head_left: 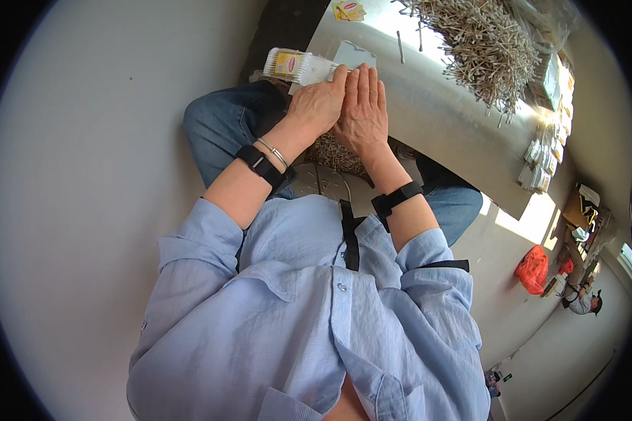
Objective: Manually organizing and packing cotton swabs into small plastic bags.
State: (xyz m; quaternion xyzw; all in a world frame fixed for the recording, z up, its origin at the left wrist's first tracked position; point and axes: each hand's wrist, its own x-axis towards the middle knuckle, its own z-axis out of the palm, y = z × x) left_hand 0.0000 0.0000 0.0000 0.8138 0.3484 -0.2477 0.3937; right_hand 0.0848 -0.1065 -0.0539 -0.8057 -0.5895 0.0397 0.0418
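Observation:
Side by side over the near edge of the metal table, my two hands touch. My left hand (317, 107) is closed, its fingers turned in toward the other hand; a bit of something white shows by its fingertips, too small to name. My right hand (363, 116) has its fingers stretched out straight and laid flat, palm down or inward. What lies between or under the palms is hidden. Just left of the hands is a clear pack of cotton swabs (288, 64) with a yellow label. Pale blue-white sheet (354, 55) lies beyond the fingertips.
A large heap of loose cotton swabs (477, 42) covers the table's far right. Single swabs (401, 47) and yellow cards (349, 10) lie nearby. Small packs (539, 165) line the right edge. More swabs (336, 153) sit below my hands. A red bag (533, 269) is on the floor.

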